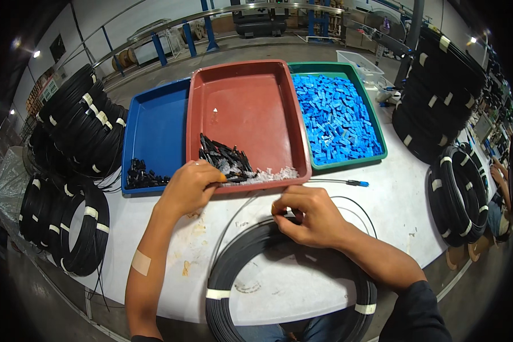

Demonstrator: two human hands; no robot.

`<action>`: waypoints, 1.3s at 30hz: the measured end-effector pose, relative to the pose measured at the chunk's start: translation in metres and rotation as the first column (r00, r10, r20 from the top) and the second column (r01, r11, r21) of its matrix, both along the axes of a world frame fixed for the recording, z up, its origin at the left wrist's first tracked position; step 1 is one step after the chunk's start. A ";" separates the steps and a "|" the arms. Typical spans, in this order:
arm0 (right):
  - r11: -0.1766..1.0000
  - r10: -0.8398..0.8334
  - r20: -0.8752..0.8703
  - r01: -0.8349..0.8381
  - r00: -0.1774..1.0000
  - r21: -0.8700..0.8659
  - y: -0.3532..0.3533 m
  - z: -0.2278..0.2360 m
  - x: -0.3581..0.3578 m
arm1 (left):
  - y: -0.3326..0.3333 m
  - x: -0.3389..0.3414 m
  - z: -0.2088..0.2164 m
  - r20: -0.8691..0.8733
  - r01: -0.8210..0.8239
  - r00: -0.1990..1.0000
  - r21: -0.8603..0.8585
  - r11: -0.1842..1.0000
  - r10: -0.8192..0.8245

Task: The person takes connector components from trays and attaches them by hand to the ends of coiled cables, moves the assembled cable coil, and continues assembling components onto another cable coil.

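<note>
My left hand (pixel 191 185) is at the near rim of the red tray (pixel 242 97), its fingers curled over a heap of slim black parts (pixel 225 157) and small clear pieces (pixel 276 174). An orange-yellow covering shows at one fingertip; what the fingers pinch is hidden. My right hand (pixel 310 216) has its thumb and forefinger closed over the top of a coil of black cable (pixel 216 310). Something dark, seemingly a cable strand, sits in that pinch. White tape bands bind the coil, which lies at the table's near edge.
A blue tray (pixel 157 111) with small black parts stands left; a green tray (pixel 339 68) of blue connectors stands right. A blue-tipped cable end (pixel 356 183) lies before it. Taped cable coils (pixel 82 125) rise at left, more coils (pixel 439 94) at right. A co-worker's arm (pixel 500 179) shows far right.
</note>
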State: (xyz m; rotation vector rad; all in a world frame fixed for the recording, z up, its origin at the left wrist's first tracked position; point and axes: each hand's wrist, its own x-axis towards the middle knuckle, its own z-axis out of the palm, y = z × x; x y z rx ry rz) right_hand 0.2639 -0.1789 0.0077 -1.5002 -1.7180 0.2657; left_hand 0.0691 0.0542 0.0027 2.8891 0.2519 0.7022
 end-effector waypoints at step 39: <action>1.000 0.024 0.021 -0.024 1.000 0.000 -0.003 -0.003 0.000 | 0.007 0.059 0.006 0.011 0.114 0.993 -0.139 0.984 -0.114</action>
